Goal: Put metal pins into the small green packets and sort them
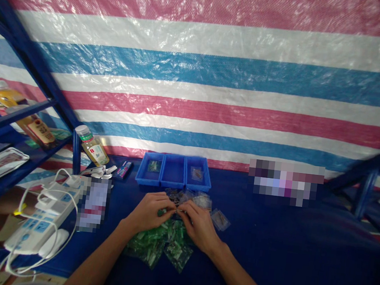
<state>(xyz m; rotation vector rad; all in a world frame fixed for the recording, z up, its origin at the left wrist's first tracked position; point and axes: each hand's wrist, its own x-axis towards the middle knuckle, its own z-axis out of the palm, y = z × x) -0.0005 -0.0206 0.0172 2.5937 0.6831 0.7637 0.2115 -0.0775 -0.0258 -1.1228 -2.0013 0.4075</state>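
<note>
My left hand [153, 210] and my right hand [200, 222] meet fingertip to fingertip over the blue table. Both are closed in a pinch around something small and thin, too small to name. A bit of green shows under the fingers of my left hand. Below and between the hands lies a heap of small clear bags with green pieces [148, 244]. Beyond my fingertips are clear bags with small dark parts [203, 200], and one more such bag [220, 220] lies right of my right hand.
Behind the hands stands a blue three-part tray [172, 185], with small bags in its left and right compartments. To the left are a drink bottle [92, 146], a small dark box [123, 170] and a white power strip [48, 213] with looping cables. A striped sheet [218, 72] hangs behind.
</note>
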